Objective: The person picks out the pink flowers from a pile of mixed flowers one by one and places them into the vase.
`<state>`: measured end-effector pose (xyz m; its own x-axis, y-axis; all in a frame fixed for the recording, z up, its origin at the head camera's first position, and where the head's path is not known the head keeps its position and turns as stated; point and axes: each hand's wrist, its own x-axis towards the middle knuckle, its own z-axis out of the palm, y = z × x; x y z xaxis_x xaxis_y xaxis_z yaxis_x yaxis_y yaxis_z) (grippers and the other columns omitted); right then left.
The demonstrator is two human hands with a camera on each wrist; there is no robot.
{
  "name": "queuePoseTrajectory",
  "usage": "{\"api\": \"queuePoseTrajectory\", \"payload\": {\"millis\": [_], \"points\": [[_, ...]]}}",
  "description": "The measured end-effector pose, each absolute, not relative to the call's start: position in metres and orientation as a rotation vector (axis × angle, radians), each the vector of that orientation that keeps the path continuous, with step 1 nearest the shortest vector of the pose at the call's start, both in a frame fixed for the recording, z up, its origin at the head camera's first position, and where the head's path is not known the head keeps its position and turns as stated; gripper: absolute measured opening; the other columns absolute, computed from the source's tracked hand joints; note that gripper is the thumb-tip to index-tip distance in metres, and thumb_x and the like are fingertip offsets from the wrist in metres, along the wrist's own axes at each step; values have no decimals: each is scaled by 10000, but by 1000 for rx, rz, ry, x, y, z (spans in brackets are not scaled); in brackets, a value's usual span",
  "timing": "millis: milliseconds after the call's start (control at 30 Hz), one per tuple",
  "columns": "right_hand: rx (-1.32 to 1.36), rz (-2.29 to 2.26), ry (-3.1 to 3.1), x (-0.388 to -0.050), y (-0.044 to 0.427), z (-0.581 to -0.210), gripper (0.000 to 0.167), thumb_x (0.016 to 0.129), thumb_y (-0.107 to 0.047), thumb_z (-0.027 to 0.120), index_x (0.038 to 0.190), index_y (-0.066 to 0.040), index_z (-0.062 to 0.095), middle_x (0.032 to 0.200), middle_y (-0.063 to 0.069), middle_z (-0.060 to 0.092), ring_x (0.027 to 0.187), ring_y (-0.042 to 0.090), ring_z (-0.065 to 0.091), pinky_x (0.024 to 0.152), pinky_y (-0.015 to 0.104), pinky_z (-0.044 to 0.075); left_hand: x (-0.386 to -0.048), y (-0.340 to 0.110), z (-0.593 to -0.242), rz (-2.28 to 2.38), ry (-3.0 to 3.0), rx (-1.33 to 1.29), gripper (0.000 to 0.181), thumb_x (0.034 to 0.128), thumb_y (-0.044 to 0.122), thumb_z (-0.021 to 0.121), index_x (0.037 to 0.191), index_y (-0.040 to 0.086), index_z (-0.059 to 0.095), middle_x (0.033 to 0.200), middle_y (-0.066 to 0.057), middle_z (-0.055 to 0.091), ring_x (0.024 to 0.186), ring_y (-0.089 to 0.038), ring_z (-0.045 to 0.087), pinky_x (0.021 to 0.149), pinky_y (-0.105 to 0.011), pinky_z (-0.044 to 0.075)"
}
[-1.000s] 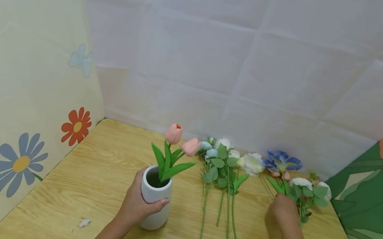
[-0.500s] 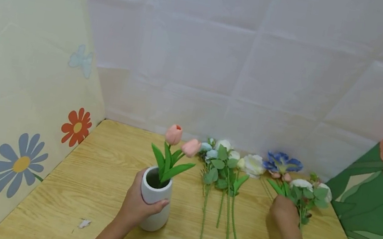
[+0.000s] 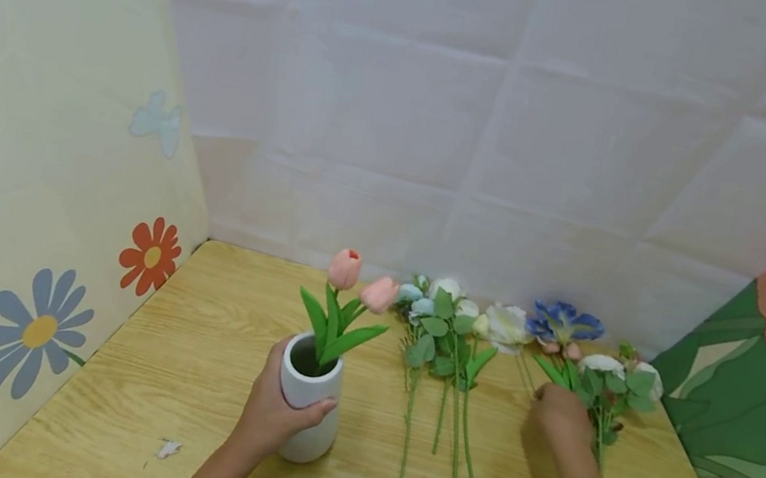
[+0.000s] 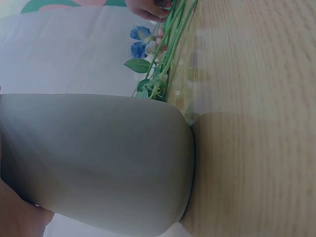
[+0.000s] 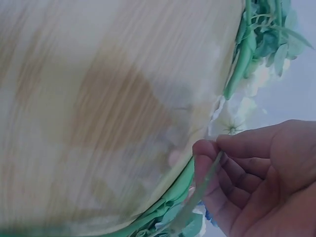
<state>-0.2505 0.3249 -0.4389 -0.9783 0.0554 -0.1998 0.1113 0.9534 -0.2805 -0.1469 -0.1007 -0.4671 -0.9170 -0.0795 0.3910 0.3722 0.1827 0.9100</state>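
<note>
My left hand [image 3: 279, 408] grips a white vase [image 3: 313, 430] standing upright on the table, its thumb across the front. Two pink tulips [image 3: 345, 270] with green leaves rise from the vase mouth. In the left wrist view the vase [image 4: 98, 158] fills much of the picture. At the right, my right hand [image 3: 562, 430] is low over the table beside the flowers. The right wrist view shows this hand [image 5: 266, 173] with thumb and finger pinching a thin green stem [image 5: 200, 190]; which bloom it belongs to, I cannot tell.
Green-stemmed flowers [image 3: 440, 325] lie right of the vase. Farther right are a large white flower [image 3: 508, 328], a blue flower [image 3: 565, 324] and white blooms [image 3: 603, 365]. A small white scrap [image 3: 169, 449] lies at the front left. Cloth-like walls border the table.
My right hand has shifted slightly left, toward the thin stems beside the large white flower. The left hand, vase and tulips hold their place.
</note>
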Motion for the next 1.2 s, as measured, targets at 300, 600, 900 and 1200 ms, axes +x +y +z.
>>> {"api": "queuePoseTrajectory", "payload": {"millis": [300,600,900,1200], "points": [[108,-458,2917,-248,316,-438,412,1009,-118,442,1344,96,551,1336,349,551,1124,569,550,861,640,481,-146,-101,-466,-1765,-2122,-269,907,711,191,902,1457,106,394,1208,-57,624,1006,-221,627,827,-406,535],[67,-525,2964,-242,296,-435,353,1002,-101,520,1265,124,592,1266,345,596,1079,517,596,855,580,507,-144,-101,-463,-1780,-2119,-253,913,699,172,907,1455,100,399,1221,-54,622,1016,-228,626,840,-415,536],[107,-509,2921,-240,274,-436,356,1011,-130,538,1277,102,588,1276,337,592,1086,507,597,847,575,515,-144,-101,-463,-1777,-2130,-267,909,712,189,902,1456,88,391,1220,-80,623,1024,-233,623,845,-418,535],[77,-493,2910,-244,263,-447,326,999,-150,542,1220,81,606,1207,310,624,1026,486,616,801,560,522,-141,-100,-461,-1801,-2129,-249,934,706,180,902,1472,106,374,1236,-46,616,1030,-233,624,848,-447,531]]}}
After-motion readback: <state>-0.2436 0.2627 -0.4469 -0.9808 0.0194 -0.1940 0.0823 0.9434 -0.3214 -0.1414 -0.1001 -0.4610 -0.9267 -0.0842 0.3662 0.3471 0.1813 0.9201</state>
